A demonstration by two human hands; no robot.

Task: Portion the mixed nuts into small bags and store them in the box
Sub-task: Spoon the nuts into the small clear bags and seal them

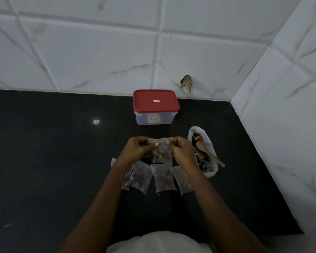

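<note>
I hold a small clear zip bag (161, 152) with nuts inside upright above the black counter. My left hand (138, 147) pinches its top strip on the left side and my right hand (181, 147) pinches it on the right. Below my hands, several filled small bags (163, 178) lie in a row on the counter, partly hidden by my forearms. A clear plastic box (154, 117) with a red lid (155, 101) stands shut behind, near the wall. To the right, a large open bag of mixed nuts (203, 152) holds a wooden spoon (208, 152).
The black counter (53, 161) runs back to a white tiled wall, with a second tiled wall (281, 125) closing the right side. A chipped spot (186, 83) marks the back wall above the box.
</note>
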